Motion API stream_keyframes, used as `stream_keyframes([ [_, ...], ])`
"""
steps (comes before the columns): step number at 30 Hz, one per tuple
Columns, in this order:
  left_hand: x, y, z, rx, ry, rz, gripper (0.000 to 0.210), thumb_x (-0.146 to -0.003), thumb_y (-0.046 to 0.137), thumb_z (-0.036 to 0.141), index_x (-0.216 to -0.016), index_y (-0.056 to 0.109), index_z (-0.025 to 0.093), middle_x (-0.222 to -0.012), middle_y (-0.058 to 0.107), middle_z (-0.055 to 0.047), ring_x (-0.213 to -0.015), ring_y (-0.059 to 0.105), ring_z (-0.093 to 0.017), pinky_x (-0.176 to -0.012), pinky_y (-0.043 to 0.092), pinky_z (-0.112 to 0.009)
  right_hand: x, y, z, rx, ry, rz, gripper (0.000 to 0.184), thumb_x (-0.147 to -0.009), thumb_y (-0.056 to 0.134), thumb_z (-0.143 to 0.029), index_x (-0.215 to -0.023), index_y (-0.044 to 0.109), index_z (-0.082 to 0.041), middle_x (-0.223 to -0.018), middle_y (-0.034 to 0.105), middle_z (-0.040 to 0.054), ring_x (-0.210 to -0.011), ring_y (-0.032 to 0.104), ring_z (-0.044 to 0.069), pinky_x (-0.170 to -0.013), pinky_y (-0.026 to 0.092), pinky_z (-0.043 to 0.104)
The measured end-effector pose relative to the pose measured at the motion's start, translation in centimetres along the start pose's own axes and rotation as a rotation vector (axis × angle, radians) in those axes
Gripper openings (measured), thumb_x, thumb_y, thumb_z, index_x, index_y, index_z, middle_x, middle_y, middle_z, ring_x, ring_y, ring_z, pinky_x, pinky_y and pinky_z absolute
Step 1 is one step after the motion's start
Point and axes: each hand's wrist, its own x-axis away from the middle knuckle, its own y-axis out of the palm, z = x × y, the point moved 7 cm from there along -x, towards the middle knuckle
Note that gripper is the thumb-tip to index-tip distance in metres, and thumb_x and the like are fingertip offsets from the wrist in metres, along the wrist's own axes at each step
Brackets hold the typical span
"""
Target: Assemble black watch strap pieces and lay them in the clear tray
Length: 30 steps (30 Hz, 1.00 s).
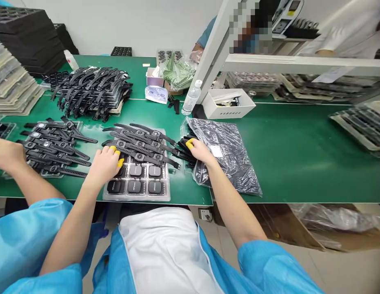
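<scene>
A clear plastic tray is seen at the near edge of the green table. Dark square watch bodies are held in its little pockets, and black watches with long straps are laid in a row across its far half. The left hand is pressed down on the near left part of the tray, with yellow caps worn on two fingertips. The fingers are bent over the watch bodies, but it cannot be told if one is gripped.

Just to the right of the tray, a see-through plastic bag full of black straps is laid flat. The right hand is put at the bag's open end, and a black strap is pinched there by the fingers, one with a yellow cap.

To the left, more finished watches are spread on another tray, and another person's hand is rested beside them. A big pile of black straps is kept further back, near a clear bottle and a white box.
</scene>
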Motion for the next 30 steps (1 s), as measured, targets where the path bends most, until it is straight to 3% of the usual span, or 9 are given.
stream_keyframes([
  [5,0.2,0.6,-1.0,0.057,-0.019,-0.012,0.029,-0.102,0.047,0.028,-0.107,0.071,0.011,-0.113,0.069,-0.024,-0.108,0.061,-0.039,-0.082,0.049,-0.049,1.4,-2.9,-0.9,-0.269,-0.022,0.214,0.025,-0.105,0.033,-0.046,-0.105,0.049,-0.026,-0.086,0.071,0.0050,-0.080,0.068,0.021,-0.079,0.056,0.036],
  [7,0.4,0.0,-1.5,0.143,-0.028,-0.025,0.023,-0.100,0.049,0.024,-0.101,0.070,0.014,-0.107,0.070,-0.022,-0.107,0.063,-0.039,-0.084,0.051,-0.049,3.4,-4.5,-1.6,-0.498,-0.041,0.335,0.026,-0.105,0.035,-0.053,-0.106,0.043,-0.028,-0.083,0.068,0.0011,-0.074,0.068,0.020,-0.077,0.056,0.036],
  [9,0.8,-1.2,-2.2,0.316,-0.101,-0.011,0.017,-0.098,0.051,0.025,-0.100,0.066,0.018,-0.101,0.071,-0.018,-0.104,0.066,-0.036,-0.084,0.052,-0.047,6.1,-5.5,-2.6,-0.768,-0.048,0.401,0.029,-0.102,0.050,-0.057,-0.104,0.042,-0.030,-0.076,0.062,-0.0032,-0.065,0.062,0.019,-0.069,0.055,0.034],
  [10,0.9,-1.9,-2.3,0.455,-0.151,0.006,0.015,-0.099,0.053,0.028,-0.103,0.064,0.019,-0.101,0.072,-0.016,-0.101,0.068,-0.033,-0.084,0.054,-0.045,7.5,-5.4,-3.3,-0.869,-0.033,0.382,0.029,-0.100,0.055,-0.056,-0.101,0.043,-0.030,-0.072,0.058,-0.0048,-0.059,0.057,0.018,-0.063,0.052,0.032],
  [12,0.7,-3.0,-1.2,0.816,-0.215,0.038,0.020,-0.102,0.052,0.034,-0.116,0.057,0.021,-0.108,0.073,-0.013,-0.097,0.072,-0.026,-0.083,0.057,-0.039,10.2,-3.7,-5.3,-1.043,0.044,0.197,0.028,-0.101,0.053,-0.056,-0.098,0.047,-0.029,-0.067,0.052,-0.0049,-0.053,0.050,0.017,-0.052,0.045,0.031],
  [15,-1.4,-4.1,4.4,1.259,-0.059,0.009,0.021,-0.107,0.046,0.035,-0.123,0.049,0.022,-0.115,0.073,-0.012,-0.095,0.075,-0.020,-0.084,0.061,-0.036,14.1,0.2,-8.7,-1.214,0.133,-0.080,0.034,-0.102,0.052,-0.060,-0.103,0.055,-0.027,-0.063,0.046,-0.0067,-0.046,0.041,0.015,-0.045,0.038,0.029],
  [20,-5.0,-4.2,13.2,1.271,0.345,0.003,0.038,-0.101,0.047,0.016,-0.138,0.052,0.020,-0.129,0.069,-0.016,-0.120,0.070,-0.025,-0.101,0.061,-0.043,16.6,4.8,-11.8,-1.295,0.186,-0.394,0.035,-0.099,0.066,-0.056,-0.097,0.057,-0.022,-0.057,0.052,-0.0071,-0.048,0.044,0.013,-0.051,0.039,0.028],
  [24,-5.5,-4.1,14.9,1.288,0.568,0.044,0.052,-0.099,0.041,0.007,-0.147,0.054,0.020,-0.133,0.069,-0.015,-0.129,0.065,-0.025,-0.109,0.057,-0.045,15.8,4.7,-10.9,-1.267,0.212,-0.420,0.039,-0.098,0.066,-0.058,-0.091,0.056,-0.021,-0.055,0.055,-0.0061,-0.047,0.043,0.012,-0.052,0.034,0.027],
  [30,-5.6,-3.6,14.6,1.316,0.537,0.066,0.052,-0.103,0.040,0.009,-0.152,0.051,0.022,-0.135,0.068,-0.015,-0.130,0.064,-0.024,-0.109,0.056,-0.042,15.2,4.8,-9.4,-1.334,0.312,-0.375,0.035,-0.096,0.068,-0.053,-0.088,0.057,-0.021,-0.050,0.049,-0.0081,-0.043,0.037,0.010,-0.048,0.030,0.027],
])
